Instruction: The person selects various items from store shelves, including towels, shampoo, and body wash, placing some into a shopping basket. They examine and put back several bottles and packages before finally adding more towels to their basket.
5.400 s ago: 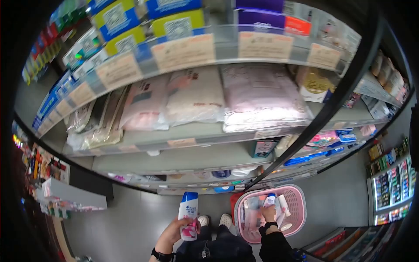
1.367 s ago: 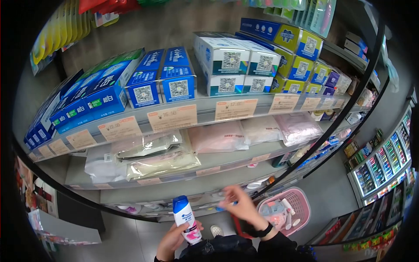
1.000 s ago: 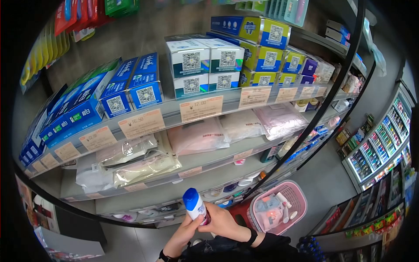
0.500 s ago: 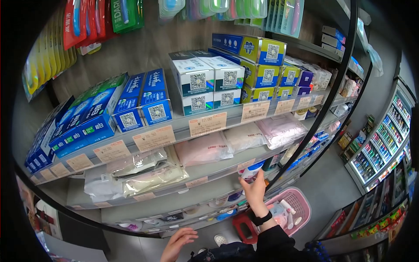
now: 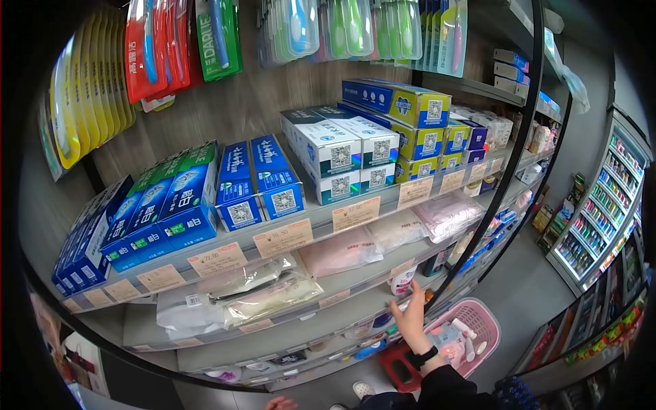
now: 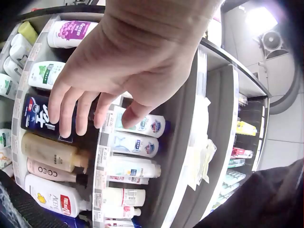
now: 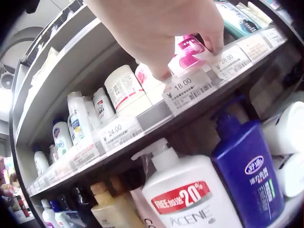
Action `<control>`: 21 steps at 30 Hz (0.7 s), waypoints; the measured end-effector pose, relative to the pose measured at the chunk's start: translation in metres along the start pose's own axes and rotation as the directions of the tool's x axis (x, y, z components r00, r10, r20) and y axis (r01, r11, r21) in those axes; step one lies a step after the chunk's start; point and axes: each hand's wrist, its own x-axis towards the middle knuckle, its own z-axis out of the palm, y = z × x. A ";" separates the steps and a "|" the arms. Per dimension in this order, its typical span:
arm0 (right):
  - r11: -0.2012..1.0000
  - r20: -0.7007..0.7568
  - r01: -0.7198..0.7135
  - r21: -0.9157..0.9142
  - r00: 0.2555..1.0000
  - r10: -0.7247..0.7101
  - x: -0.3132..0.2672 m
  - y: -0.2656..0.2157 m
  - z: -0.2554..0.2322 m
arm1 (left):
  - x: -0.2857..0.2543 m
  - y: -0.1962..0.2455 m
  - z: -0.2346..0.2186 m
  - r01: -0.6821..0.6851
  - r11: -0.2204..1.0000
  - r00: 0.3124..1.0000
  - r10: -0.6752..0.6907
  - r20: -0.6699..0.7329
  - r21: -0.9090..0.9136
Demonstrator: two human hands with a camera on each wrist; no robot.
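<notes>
Bright, even shop lighting; strong fisheye bending and dark edges; wrist close-ups blurred.

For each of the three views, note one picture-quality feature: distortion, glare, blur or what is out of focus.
Head view: strong fisheye, shelves bowed into arcs, black vignette at the corners. Left wrist view: the left hand fills the frame, soft and close; a ceiling light glares at top right. Right wrist view: the right hand is blurred at the top, while the 18.00 price tag and white pump bottle are sharp.
</notes>
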 end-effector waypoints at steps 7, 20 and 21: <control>0.956 0.337 -0.293 -0.010 0.899 0.279 -0.073 0.021 -0.028 | 0.000 -0.012 -0.011 0.038 0.997 0.999 -0.037 -0.018 0.065; 0.832 0.485 -0.470 -0.295 0.676 0.554 -0.184 0.053 -0.135 | 0.053 -0.270 -0.182 0.260 0.570 0.950 -0.296 -0.101 0.779; 0.820 0.477 -0.451 -0.352 0.668 0.572 -0.189 0.059 -0.142 | 0.037 -0.289 -0.198 0.212 0.576 0.953 -0.301 -0.036 0.790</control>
